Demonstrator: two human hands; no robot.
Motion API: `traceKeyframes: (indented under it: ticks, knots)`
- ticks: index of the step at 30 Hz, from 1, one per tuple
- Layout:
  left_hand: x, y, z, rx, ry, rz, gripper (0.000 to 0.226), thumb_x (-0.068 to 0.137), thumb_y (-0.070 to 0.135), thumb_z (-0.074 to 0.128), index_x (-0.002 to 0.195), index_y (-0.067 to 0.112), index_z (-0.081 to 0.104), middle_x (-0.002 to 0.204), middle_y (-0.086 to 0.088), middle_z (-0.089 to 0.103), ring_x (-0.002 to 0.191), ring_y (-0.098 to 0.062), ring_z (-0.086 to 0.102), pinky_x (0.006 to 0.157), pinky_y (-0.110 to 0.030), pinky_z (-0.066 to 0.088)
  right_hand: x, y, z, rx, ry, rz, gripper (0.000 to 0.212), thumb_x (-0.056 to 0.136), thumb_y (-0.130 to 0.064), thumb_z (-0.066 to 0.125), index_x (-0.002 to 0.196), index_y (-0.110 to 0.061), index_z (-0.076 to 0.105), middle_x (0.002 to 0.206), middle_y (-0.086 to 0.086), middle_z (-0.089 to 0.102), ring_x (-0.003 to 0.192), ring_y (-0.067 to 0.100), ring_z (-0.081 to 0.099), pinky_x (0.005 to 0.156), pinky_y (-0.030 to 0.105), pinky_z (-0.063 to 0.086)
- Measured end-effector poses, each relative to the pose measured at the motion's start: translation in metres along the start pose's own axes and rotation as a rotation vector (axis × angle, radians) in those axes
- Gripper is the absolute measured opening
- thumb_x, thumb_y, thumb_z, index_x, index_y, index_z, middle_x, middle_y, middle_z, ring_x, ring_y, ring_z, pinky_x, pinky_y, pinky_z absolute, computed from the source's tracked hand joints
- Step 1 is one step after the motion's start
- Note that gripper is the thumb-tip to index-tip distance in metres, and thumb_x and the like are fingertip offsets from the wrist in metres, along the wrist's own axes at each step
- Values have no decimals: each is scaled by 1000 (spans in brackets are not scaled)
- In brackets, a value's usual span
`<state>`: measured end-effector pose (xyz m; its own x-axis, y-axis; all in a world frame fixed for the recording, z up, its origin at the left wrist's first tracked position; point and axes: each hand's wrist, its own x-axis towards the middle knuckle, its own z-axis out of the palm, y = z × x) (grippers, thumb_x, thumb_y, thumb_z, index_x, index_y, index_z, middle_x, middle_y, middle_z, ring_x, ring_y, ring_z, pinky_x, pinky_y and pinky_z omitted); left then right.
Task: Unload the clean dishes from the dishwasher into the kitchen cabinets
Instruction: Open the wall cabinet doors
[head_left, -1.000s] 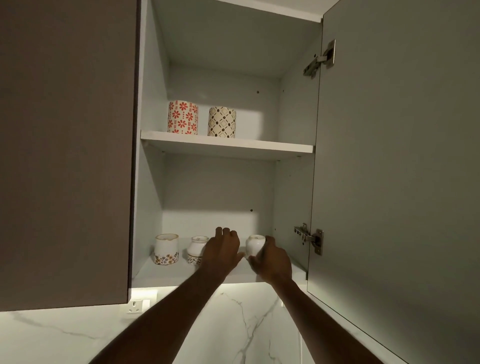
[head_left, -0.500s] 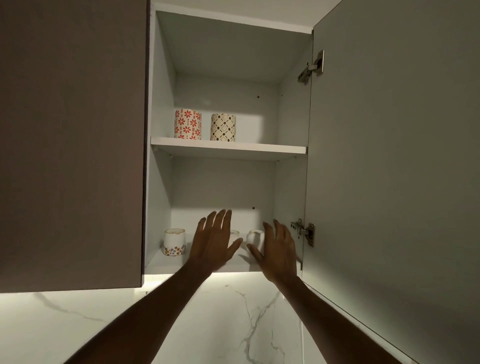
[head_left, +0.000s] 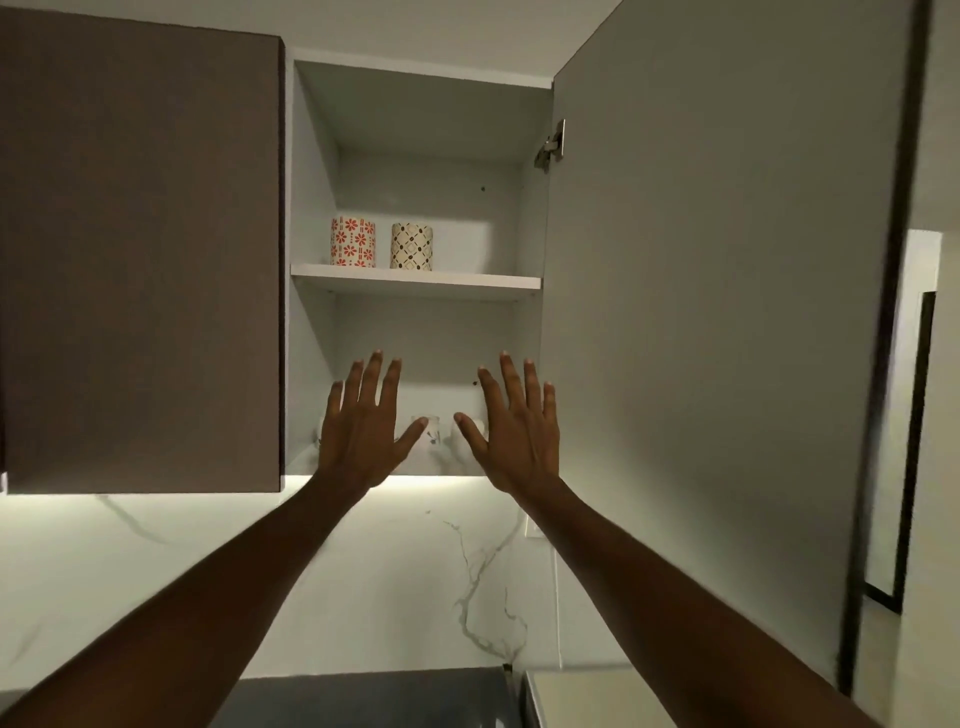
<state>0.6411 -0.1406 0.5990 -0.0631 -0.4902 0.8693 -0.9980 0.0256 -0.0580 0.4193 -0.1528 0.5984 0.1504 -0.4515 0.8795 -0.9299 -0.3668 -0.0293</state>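
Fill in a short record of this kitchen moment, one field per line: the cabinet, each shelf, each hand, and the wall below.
cabinet: door swung open to the right; neighbouring brown door shut
upper shelf: red-flowered cup and brown-patterned cup, upright, side by side, apart
lower shelf: small white cup partly hidden behind the hands; others cannot be told
left hand: fingers straight and spread, holds nothing
right hand: fingers straight and spread, holds nothing
wall below: white marble backsplash, lit from under the cabinet
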Motion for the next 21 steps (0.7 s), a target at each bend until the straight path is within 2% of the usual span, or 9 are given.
traceKeyframes:
  ticks: [3,8,13,15,21]
  knots:
    - [-10,22,-42,27,10,5,92,94,75,28,162,14,26,169,-15,24,153,-37,28,119,-59,32,-12,3,-39,-5,40,-21,70,101,-72,32,163,-39,26,175,5,10,161,33,4,127,59,12]
    - [-18,70,-106,69,-3,-7,94,94,76,25,163,13,23,169,-15,21,155,-39,24,121,-58,30,-33,7,-105,-7,104,-33,70,102,-71,32,164,-41,22,176,5,6,162,33,2,128,59,9]
    - [-16,122,-164,79,25,102,93,97,72,30,163,9,18,170,-15,18,155,-37,23,121,-56,31,-50,22,-174,-21,143,-70,73,102,-72,32,165,-39,17,176,4,0,162,33,-4,127,59,9]
    - [-15,143,-180,68,34,164,93,95,71,24,164,9,14,171,-13,15,157,-33,21,123,-54,29,-56,29,-197,-43,162,-84,74,103,-70,33,166,-37,15,176,6,-2,161,33,-6,126,60,9]
    - [-3,226,-207,-110,101,227,79,101,57,29,165,13,14,172,-7,17,158,-25,19,125,-48,28,-82,62,-257,-131,286,25,70,107,-49,43,167,-27,14,175,13,-5,161,36,-7,127,61,8]
